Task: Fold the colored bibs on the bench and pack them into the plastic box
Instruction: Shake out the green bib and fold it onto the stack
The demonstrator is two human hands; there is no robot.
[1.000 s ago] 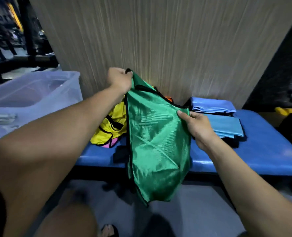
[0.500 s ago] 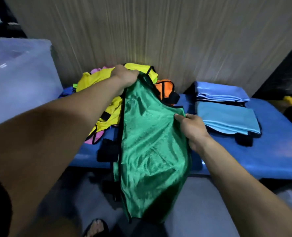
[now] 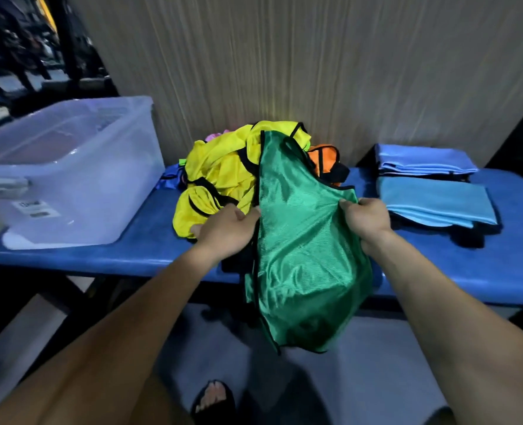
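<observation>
A green bib (image 3: 300,240) with black trim lies over the front edge of the blue bench (image 3: 438,265), its top resting on the pile and its lower half hanging toward the floor. My right hand (image 3: 366,220) pinches its right edge. My left hand (image 3: 226,230) grips its left edge at about the same height. Behind them sits a heap of loose bibs, mostly yellow (image 3: 220,176), with an orange one (image 3: 324,157) and a bit of pink (image 3: 212,136) behind. The clear plastic box (image 3: 79,191) stands on the bench at the left.
Folded light-blue bibs (image 3: 431,200) lie in two stacks on the bench at the right, over black cloth. A wood-grain wall (image 3: 315,72) rises right behind the bench. My sandalled foot (image 3: 212,400) is on the grey floor below.
My left hand has come down from the bib's top corner to its left edge, level with the right hand. The bib's top now rests on the pile.
</observation>
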